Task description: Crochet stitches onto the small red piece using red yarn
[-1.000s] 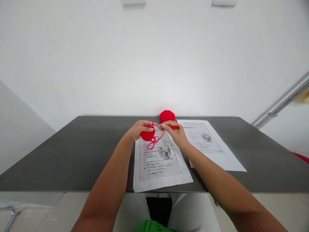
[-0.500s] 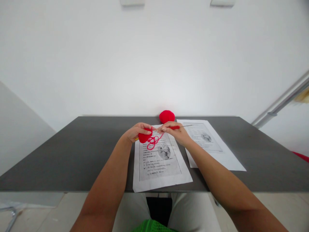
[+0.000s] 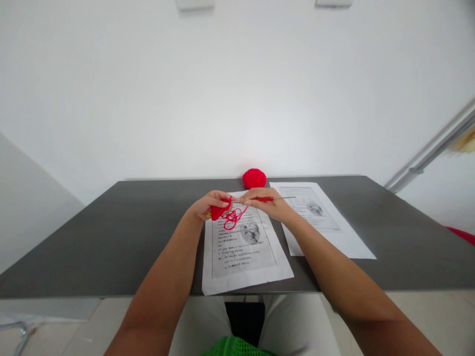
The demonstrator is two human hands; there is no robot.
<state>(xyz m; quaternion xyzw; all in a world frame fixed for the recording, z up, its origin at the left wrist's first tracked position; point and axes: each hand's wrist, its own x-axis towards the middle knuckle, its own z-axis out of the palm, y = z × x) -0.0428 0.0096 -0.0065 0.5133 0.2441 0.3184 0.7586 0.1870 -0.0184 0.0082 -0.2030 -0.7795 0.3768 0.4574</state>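
Pinched in my left hand (image 3: 210,205) is a small red crocheted piece (image 3: 219,210), with a bit of yellow showing at its lower left. My right hand (image 3: 265,200) is closed on a crochet hook (image 3: 262,199) with a red grip and thin metal ends. The hook's tip meets the red piece near my left fingertips. Loose red yarn (image 3: 233,217) hangs in tangled loops between the hands, over a printed sheet (image 3: 245,262). Behind my right hand sits a red ball of yarn (image 3: 254,178) by the wall.
A second printed sheet (image 3: 349,242) lies to the right, partly under my right forearm. Both sheets rest on a dark table (image 3: 92,237) that meets a white wall. A grey rail (image 3: 430,160) runs diagonally at the far right.
The red piece has tilted slightly in my left fingers, and the hook lies a little flatter in my right hand. The whole view has shifted slightly.
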